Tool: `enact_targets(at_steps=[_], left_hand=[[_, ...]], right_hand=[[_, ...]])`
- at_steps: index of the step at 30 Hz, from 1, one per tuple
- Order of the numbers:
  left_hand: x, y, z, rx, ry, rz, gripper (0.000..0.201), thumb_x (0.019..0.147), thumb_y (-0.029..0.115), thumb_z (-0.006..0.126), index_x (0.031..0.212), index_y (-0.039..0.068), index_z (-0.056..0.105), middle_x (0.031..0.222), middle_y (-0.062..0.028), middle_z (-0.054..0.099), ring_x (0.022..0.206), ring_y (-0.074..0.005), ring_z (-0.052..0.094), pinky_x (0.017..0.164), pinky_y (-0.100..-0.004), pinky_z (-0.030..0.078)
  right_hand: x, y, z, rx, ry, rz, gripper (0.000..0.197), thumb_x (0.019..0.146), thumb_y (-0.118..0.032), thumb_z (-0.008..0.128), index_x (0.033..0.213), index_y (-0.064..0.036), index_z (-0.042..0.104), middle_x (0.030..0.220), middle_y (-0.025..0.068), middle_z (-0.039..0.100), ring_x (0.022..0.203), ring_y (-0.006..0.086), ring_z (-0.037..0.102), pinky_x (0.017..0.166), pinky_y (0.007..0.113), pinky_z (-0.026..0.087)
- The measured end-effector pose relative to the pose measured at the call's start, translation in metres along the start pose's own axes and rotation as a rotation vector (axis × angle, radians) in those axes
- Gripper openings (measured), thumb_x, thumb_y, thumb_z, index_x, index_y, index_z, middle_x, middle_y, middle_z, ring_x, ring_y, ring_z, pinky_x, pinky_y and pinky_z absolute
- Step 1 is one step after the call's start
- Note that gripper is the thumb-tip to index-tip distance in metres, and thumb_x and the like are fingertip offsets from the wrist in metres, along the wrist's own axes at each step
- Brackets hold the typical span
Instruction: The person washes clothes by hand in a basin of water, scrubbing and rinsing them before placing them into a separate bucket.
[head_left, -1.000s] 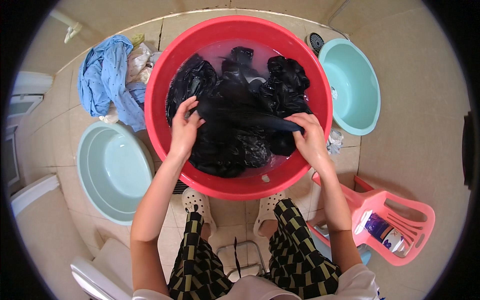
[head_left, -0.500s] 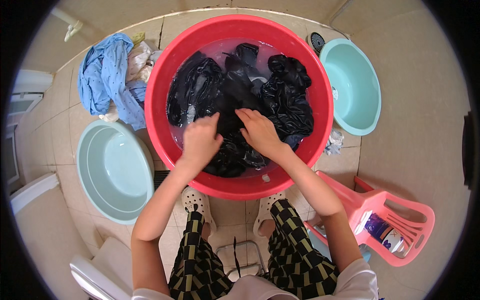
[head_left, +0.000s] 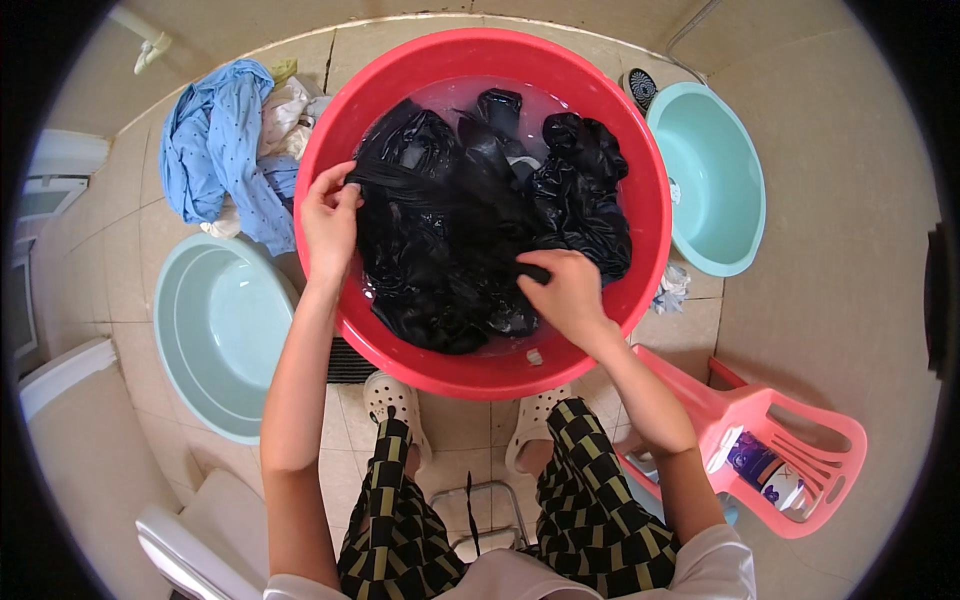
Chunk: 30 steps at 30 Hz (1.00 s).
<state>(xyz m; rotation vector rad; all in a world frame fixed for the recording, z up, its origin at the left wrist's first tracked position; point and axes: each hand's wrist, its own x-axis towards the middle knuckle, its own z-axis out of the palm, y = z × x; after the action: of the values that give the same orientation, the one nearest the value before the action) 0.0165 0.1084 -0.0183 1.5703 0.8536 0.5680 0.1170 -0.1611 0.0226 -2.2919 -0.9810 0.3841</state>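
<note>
A large red tub (head_left: 480,50) stands in front of me, with cloudy water in it. Soaked black clothes (head_left: 440,265) fill most of the water, several pieces bunched together. At the tub's left side my left hand (head_left: 330,212) pinches an edge of a black garment and draws it out sideways. My right hand (head_left: 565,290) is closed round another part of black cloth at the right of the middle. The cloth between the two hands is stretched across the pile. How many garments lie underneath is hidden.
Light-blue basins stand left (head_left: 225,345) and right (head_left: 708,180) of the tub. Blue patterned cloth (head_left: 215,150) is heaped at the far left. A pink chair (head_left: 700,395) holding a purple-and-white package (head_left: 765,468) stands at my right, and a white toilet (head_left: 200,535) at my lower left.
Both hands were over the middle of the pile. My left hand has moved left and up with the cloth edge; my right has come right and nearer, closing on cloth.
</note>
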Motion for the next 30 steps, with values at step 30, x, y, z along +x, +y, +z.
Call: enact_targets(at_steps=[30], left_hand=[[-0.123, 0.063, 0.091, 0.361, -0.705, 0.531, 0.042, 0.066, -0.002, 0.058, 0.106, -0.001, 0.046, 0.090, -0.0167, 0.051, 0.078, -0.0365, 0.056, 0.064, -0.0410, 0.047]], right_hand=[[-0.023, -0.012, -0.127, 0.422, 0.265, 0.167, 0.027, 0.068, 0.009, 0.059, 0.093, 0.0016, 0.062, 0.076, 0.0016, 0.055, 0.072, 0.0099, 0.052, 0.067, 0.022, 0.041]])
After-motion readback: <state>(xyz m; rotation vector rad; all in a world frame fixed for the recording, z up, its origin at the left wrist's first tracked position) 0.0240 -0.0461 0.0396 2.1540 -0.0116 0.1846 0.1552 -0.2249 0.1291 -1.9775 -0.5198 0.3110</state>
